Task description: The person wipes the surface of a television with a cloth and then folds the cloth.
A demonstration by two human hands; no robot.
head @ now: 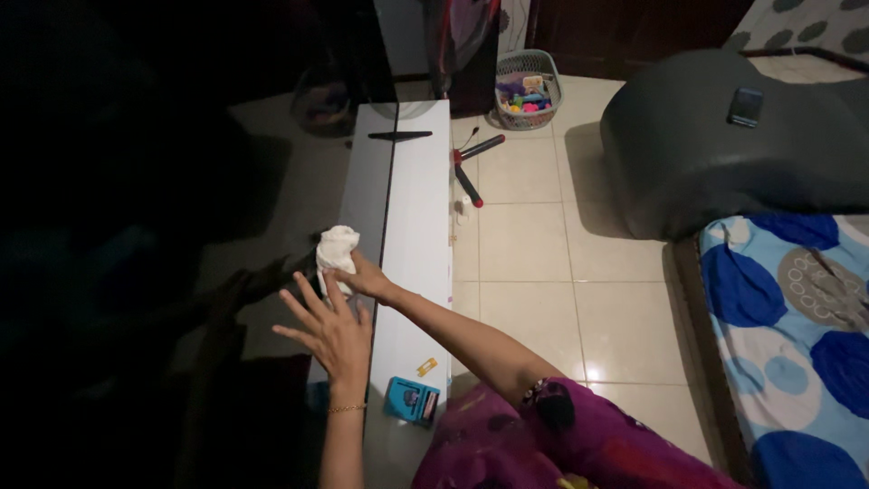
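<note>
A crumpled white cloth (337, 247) sits bunched against the dark glossy screen (181, 254) at the point where the screen meets the long white tabletop (421, 208). The right hand (364, 279) has hold of it from below: its fingers are closed around the lower part of the cloth, so the wad stands above and just past the fingertips, pressed to the glass. The right arm reaches in from the lower right, out of a purple patterned sleeve (552, 426).

The left hand (333, 331) lies just beneath and slightly left of the cloth, apart from it. Its fingers are spread wide and flat, holding nothing, the palm laid against the screen's lower edge; a thin gold bracelet (346, 409) circles the wrist. Faint reflections of both hands show in the dark glass.

Nearer the person on the tabletop lies a small teal box (412, 400), with a small yellow piece (426, 367) just beyond it. At the far end of the tabletop rests a dark narrow object (399, 136).

On the tiled floor (534, 244) to the right lies a red-and-black stick-like tool (472, 163), and further off stands a basket (528, 89) of colourful items. A large grey cushion (724, 145) carries a phone (746, 106), beside a bed (797, 344) in blue-spotted bedding.
</note>
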